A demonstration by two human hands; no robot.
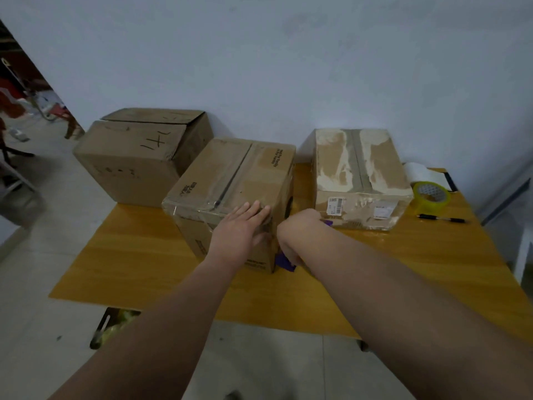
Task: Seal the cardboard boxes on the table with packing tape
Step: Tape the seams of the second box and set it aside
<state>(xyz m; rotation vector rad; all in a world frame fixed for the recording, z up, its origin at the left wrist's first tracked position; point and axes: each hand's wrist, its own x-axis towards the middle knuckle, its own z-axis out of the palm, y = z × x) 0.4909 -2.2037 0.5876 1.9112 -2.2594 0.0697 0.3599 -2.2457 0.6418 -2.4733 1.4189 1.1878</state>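
My left hand [242, 229] lies flat against the middle box [230, 174], palm on its near face and straight fingers reaching up over the near top edge, pressing there and gripping nothing. Shiny clear tape [184, 207] wrinkles along that same edge, just left of my fingers, and the box's centre seam runs away from my fingertips toward the wall [288, 67].

My right hand [300, 229] is clenched just beside the left one, at the box's near right corner. It grips a purple object [284, 262]; bits of it poke out below my wrist and past my knuckles, but I cannot tell what it is.

Beyond my right hand, close to my knuckles, sits the right box [360, 174], its top patched with pale torn areas and a strip of tape down the middle, with labels on its near side. Further right of it a yellow-green tape roll [431, 197] lies flat on the table [144, 255], a black pen [441, 218] just in front of the roll, and something white [424, 173] behind it.

Well beyond and left of my left hand stands the left box [135, 151], at the table's far left corner, its top flaps folded down with a dark gap between them and handwriting on the nearer flap.
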